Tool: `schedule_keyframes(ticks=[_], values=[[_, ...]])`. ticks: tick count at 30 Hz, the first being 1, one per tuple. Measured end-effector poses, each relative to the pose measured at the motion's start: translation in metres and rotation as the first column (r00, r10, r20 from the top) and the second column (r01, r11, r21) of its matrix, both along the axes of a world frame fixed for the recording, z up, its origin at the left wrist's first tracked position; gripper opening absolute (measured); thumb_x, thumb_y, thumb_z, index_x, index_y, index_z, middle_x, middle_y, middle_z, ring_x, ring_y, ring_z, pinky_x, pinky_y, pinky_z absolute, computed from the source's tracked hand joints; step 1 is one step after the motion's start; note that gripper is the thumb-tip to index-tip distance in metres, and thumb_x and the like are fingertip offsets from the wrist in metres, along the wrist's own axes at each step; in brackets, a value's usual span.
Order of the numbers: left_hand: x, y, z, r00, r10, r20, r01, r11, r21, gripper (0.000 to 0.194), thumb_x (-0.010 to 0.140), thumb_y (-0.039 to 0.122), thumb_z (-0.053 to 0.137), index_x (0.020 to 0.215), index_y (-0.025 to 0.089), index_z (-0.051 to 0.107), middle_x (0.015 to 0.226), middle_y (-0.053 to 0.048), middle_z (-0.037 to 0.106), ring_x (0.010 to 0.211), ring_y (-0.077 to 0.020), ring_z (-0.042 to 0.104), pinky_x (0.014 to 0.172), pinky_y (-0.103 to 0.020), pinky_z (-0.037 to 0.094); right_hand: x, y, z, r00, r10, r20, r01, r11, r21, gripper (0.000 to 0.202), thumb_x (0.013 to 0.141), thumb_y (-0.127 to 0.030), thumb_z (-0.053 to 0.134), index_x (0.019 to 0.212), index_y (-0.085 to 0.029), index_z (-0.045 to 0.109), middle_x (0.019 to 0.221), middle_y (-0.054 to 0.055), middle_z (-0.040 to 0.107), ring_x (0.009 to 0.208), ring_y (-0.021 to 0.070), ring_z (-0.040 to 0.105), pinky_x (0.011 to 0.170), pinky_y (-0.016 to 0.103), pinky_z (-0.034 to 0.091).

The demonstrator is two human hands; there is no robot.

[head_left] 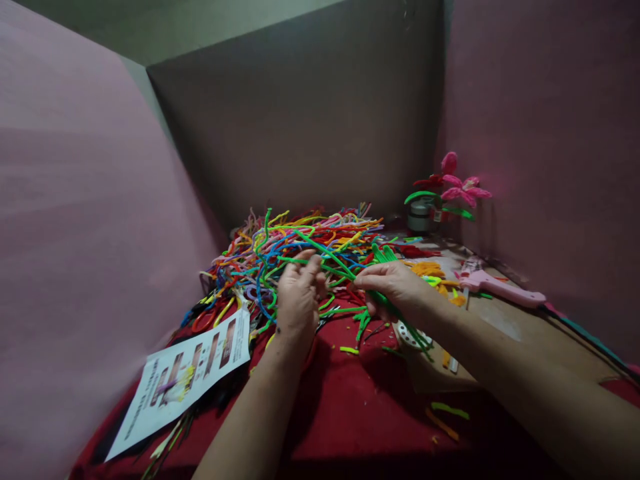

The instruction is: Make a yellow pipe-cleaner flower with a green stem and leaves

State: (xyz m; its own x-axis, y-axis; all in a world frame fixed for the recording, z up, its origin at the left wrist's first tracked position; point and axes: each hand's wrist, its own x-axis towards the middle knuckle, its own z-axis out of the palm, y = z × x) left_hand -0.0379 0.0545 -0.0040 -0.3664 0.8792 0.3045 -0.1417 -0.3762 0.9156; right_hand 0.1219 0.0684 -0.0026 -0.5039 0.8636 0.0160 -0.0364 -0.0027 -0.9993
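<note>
Head view: right hand (395, 287) clutches green pipe cleaners (407, 323), left hand (299, 290) pinches 1 strand (332, 269), apparently mid-gathering, likely calling for alignment.

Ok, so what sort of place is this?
Probably a small craft corner: there's a heap of coloured pipe cleaners, what looks like a pink glue gun, and a fuzzy pink flower.
</note>
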Motion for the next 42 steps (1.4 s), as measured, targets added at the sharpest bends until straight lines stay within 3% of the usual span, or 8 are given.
schedule_keyframes(ticks=[3, 6, 9, 12, 20, 24, 33, 42], values=[[-0.013, -0.010, 0.010, 0.784, 0.571, -0.246, -0.448, 0.793, 0.414, 0.039, 0.072, 0.030, 0.062, 0.108, 0.019, 0.049, 0.091, -0.003, 0.053, 0.081, -0.0133, 0.053, 0.074, -0.028, 0.042, 0.002, 0.003, -0.001, 0.998, -0.042, 0.056, 0.039, 0.998, 0.052, 0.018, 0.070, -0.031, 0.056, 0.065, -0.014, 0.059, 0.037, -0.004, 0.052, 0.024, 0.0059, 0.039, 0.026, 0.016, 0.026], [-0.012, -0.023, 0.015, 0.309, 0.822, -0.479, -0.259, 0.557, 0.789, 0.047, 0.070, 0.023, 0.065, 0.114, 0.020, 0.049, 0.113, -0.009, 0.051, 0.112, -0.0239, 0.042, 0.098, -0.041, 0.028, 0.002, 0.003, -0.001, 0.990, -0.064, 0.129, 0.053, 0.995, 0.088, 0.019, 0.070, -0.031, 0.055, 0.064, -0.014, 0.060, 0.036, -0.004, 0.051, 0.024, 0.0069, 0.039, 0.025, 0.017, 0.025], [-0.001, -0.024, 0.009, 0.071, 0.678, -0.731, 0.148, 0.718, 0.680, 0.029, 0.079, 0.016, 0.054, 0.107, 0.021, 0.054, 0.110, -0.007, 0.058, 0.108, -0.0209, 0.048, 0.102, -0.044, 0.023, 0.003, 0.001, 0.002, 0.981, -0.058, 0.183, 0.034, 0.991, 0.127, 0.019, 0.071, -0.029, 0.053, 0.058, -0.014, 0.055, 0.036, -0.004, 0.049, 0.025, 0.0060, 0.038, 0.027, 0.017, 0.024], [0.004, -0.016, -0.003, 0.030, 0.484, -0.874, 0.294, 0.832, 0.471, 0.017, 0.084, 0.015, 0.044, 0.092, 0.018, 0.059, 0.086, -0.005, 0.063, 0.082, -0.0152, 0.057, 0.089, -0.035, 0.038, 0.009, 0.001, 0.007, 0.965, -0.004, 0.263, -0.039, 0.987, 0.156, 0.018, 0.071, -0.024, 0.051, 0.056, -0.014, 0.053, 0.038, -0.005, 0.049, 0.028, 0.0046, 0.038, 0.029, 0.016, 0.025], [0.008, -0.022, -0.001, 0.515, -0.129, -0.847, 0.246, 0.969, 0.002, 0.014, 0.080, 0.024, 0.050, 0.077, 0.020, 0.063, 0.067, -0.002, 0.060, 0.059, -0.0122, 0.051, 0.058, -0.021, 0.036, 0.024, 0.008, 0.018, 0.897, 0.189, 0.400, -0.270, 0.950, 0.159, 0.011, 0.069, -0.017, 0.050, 0.067, -0.014, 0.061, 0.043, -0.004, 0.050, 0.032, 0.0041, 0.039, 0.032, 0.016, 0.028], [0.013, -0.026, 0.004, 0.564, -0.334, -0.755, 0.295, 0.936, -0.193, 0.025, 0.080, 0.029, 0.049, 0.061, 0.017, 0.060, 0.054, 0.001, 0.052, 0.050, -0.0103, 0.043, 0.051, -0.020, 0.032, 0.023, 0.006, 0.019, 0.885, 0.166, 0.435, -0.269, 0.944, 0.189, 0.013, 0.070, -0.021, 0.054, 0.065, -0.014, 0.063, 0.041, -0.004, 0.050, 0.032, 0.0044, 0.039, 0.033, 0.017, 0.027], [0.010, -0.025, 0.008, 0.738, -0.331, -0.588, 0.227, 0.942, -0.246, 0.018, 0.073, 0.029, 0.055, 0.062, 0.015, 0.062, 0.050, 0.003, 0.044, 0.047, -0.0075, 0.035, 0.044, -0.019, 0.025, 0.041, 0.019, 0.026, 0.875, -0.027, 0.483, -0.180, 0.909, 0.376, 0.014, 0.067, -0.022, 0.060, 0.056, -0.014, 0.064, 0.043, -0.003, 0.051, 0.037, 0.0049, 0.039, 0.036, 0.018, 0.026], [0.000, -0.014, 0.003, 0.942, -0.336, -0.022, 0.319, 0.911, -0.260, 0.016, 0.069, 0.028, 0.062, 0.069, 0.015, 0.052, 0.042, 0.011, 0.023, 0.035, -0.0021, 0.015, 0.035, -0.016, 0.010, 0.058, 0.040, 0.019, 0.961, -0.278, -0.005, 0.271, 0.933, 0.238, 0.020, 0.062, -0.029, 0.069, 0.054, -0.014, 0.060, 0.039, -0.002, 0.049, 0.033, 0.0057, 0.039, 0.034, 0.020, 0.027]])
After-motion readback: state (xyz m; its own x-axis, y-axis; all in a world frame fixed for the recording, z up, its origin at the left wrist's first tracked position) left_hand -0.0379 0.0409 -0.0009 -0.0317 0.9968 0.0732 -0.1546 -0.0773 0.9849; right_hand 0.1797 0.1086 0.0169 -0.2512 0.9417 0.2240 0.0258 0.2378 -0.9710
